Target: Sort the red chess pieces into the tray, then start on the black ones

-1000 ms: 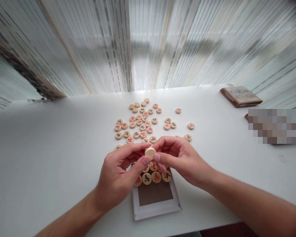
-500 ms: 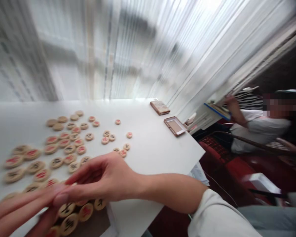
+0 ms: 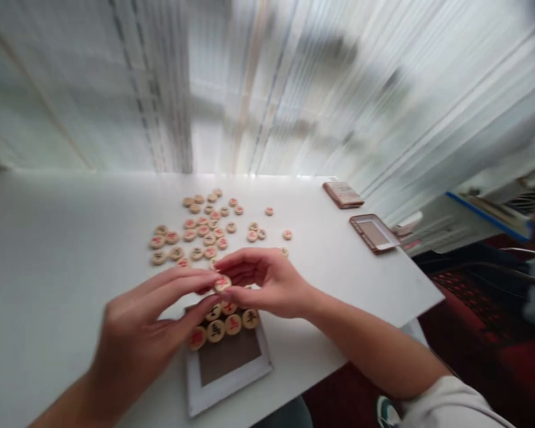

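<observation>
Between the fingertips of both hands is a round wooden Chinese chess piece [image 3: 223, 283] with a red character. My left hand [image 3: 142, 324] pinches it from the left, thumb below and fingers above. From the right, my right hand [image 3: 271, 282] closes on the same piece, its thumb at the lower edge. Just beneath the hands lies a shallow box tray [image 3: 229, 389] with a pale rim and brown bottom. Rows of pieces with red and black characters, such as a red-marked piece [image 3: 233, 324], fill its far part; my hands hide some of them.
Loose Chinese chess pieces [image 3: 203, 230] are scattered over the white table [image 3: 71, 249] beyond my hands. At the back right lie a brown box [image 3: 343, 195] and an open box lid [image 3: 373, 232]. Behind the table hangs a string curtain [image 3: 232, 89]. The table's edge runs along the right.
The view has swung left, bringing more of the table, my left hand and the tray into sight. The held piece now shows between my fingertips. The seated person has mostly left the picture.
</observation>
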